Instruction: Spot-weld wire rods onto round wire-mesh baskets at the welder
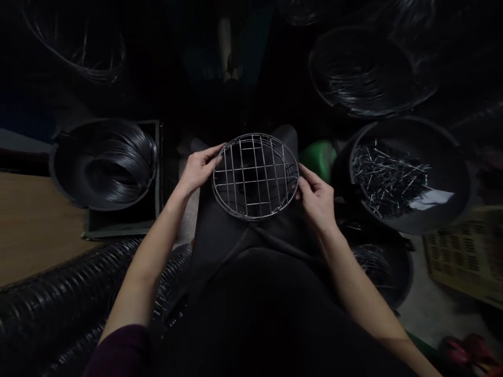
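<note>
A round wire rack (256, 178), with a double rim and crossing bars, is held over my lap between both hands. My left hand (199, 168) grips its left rim, the thumb and fingers closed at the edge. On the opposite side my right hand (316, 196) pinches the right rim, some fingertips hidden behind the wire. Dark cloth (223, 246) covers my lap below the rack.
To the left, a black tub (65, 173) holds coiled wire rings (126, 162). Ribbed stacks of black wire (66, 298) lie below it. At right, another tub (451, 162) contains short wire pieces (389, 180), near a yellow crate (463, 256). A green object (318, 158) stands beside it.
</note>
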The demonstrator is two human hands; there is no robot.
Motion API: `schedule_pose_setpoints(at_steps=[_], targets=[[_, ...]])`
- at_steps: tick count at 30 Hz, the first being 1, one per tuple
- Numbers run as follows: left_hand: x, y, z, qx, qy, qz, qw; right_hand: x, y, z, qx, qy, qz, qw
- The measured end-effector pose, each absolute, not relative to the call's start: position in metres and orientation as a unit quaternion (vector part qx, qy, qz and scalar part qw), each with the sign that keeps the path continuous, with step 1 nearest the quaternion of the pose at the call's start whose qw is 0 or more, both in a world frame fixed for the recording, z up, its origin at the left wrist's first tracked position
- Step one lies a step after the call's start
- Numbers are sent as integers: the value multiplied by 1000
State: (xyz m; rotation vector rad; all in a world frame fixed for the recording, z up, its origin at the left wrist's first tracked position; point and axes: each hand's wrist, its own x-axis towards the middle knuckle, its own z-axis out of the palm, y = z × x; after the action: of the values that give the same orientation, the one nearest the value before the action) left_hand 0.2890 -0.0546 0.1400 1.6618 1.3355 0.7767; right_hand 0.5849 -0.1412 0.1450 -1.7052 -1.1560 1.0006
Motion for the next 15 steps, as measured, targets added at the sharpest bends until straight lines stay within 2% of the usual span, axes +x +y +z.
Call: schedule_pose_setpoints(at_steps=[9, 15], targets=[[291, -30, 146, 728, 493, 249, 407, 590, -136, 148, -667, -480, 419, 386], [292, -36, 127, 730, 507, 275, 367, 592, -140, 137, -666, -524, 405, 342]])
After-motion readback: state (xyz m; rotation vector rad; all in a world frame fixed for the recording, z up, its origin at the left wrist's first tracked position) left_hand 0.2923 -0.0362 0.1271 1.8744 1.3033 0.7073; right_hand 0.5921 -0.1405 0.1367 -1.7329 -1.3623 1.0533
